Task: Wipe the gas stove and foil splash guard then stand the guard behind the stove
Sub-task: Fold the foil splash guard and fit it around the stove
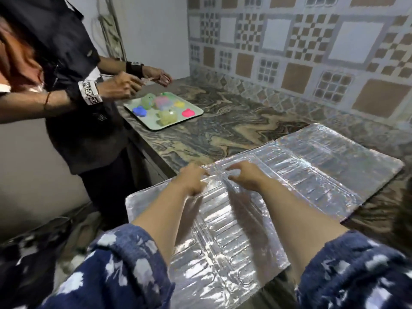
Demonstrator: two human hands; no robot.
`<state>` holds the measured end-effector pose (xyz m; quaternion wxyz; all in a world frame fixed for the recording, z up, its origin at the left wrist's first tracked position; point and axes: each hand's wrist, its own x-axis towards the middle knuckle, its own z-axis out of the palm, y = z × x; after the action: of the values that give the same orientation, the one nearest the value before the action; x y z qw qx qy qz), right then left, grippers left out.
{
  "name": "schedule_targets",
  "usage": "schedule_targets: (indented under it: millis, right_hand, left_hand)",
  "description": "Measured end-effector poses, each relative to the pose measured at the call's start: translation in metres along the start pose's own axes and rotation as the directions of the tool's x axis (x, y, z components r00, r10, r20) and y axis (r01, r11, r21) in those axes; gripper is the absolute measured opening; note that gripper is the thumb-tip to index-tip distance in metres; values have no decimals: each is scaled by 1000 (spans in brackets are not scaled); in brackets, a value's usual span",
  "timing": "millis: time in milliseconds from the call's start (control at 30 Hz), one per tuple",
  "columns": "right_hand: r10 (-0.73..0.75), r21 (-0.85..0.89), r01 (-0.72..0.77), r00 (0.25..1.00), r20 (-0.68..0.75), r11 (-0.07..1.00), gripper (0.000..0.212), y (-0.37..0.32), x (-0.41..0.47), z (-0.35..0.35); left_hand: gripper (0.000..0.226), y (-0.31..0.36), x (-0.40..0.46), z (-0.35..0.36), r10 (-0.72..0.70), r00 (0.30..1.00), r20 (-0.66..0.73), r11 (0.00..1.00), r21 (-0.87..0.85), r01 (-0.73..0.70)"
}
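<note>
Two hands at work over a marbled stone counter (223, 121) that runs along a patterned tile wall (312, 41). Foil splash guard (312, 166) lies flat and unfolded on the counter, three panels, the nearest one overhanging the front edge toward the person. No stove in view. Second person (73, 90) in dark clothing stands at the left end of the counter, both hands busy with something small, too blurred to name. Pale tray (191, 117) sits on the counter just in front of that person, well apart from the guard, carrying several coloured lumps: blue, pink, yellow, green. Wearer's forearms reach out from blue patterned sleeves (124, 270). Left hand (191, 181) and right hand (243, 177) sit close together on the guard near a fold line, fingers curled down onto the foil; motion blur, so cannot tell whether either pinches the foil or only presses it
</note>
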<state>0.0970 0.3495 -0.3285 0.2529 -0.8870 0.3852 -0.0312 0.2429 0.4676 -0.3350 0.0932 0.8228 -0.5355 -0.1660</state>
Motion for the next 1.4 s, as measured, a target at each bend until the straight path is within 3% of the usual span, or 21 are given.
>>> schedule_targets:
  millis: [133,233,333,467,667,833,967,1100,1400]
  right_hand:
    - [-40,-64,38,998,-38,997,41,-2,27,22]
    - [-19,-158,8,998,-62,987,46,5,47,29]
    - [-19,-270,19,1000,2,963,47,9,59,22]
    - [-60,-315,64,998,21,947,52,6,60,12]
    - [-62,-343,50,998,-25,938,31,8,67,-9]
    - [-81,-581,62,997,-6,812,23,23,61,-73]
    - [-71,-463,45,997,-39,885,25,32,48,-112]
    - [-170,-244,119,965,-201,962,30,33,32,-141]
    - [-228,-93,208,864,-448,974,27,32,-6,-219]
  left_hand:
    - [53,-36,-11,11,-116,993,0,992,41,115]
    - [64,-47,-14,11,-128,992,8,983,134,126]
    - [68,-52,-12,9,-121,993,0,984,130,120]
    - [72,-54,-9,9,-126,992,24,972,203,119]
    - [71,-45,-7,-6,-70,997,-27,971,227,75]
    - [68,-24,-8,-37,-20,990,-143,940,335,67]
    - [66,2,-13,-59,8,969,-248,914,394,93]
    - [63,33,-20,-88,10,943,-333,892,429,142]
    - [56,111,-35,-148,72,861,-503,841,495,219]
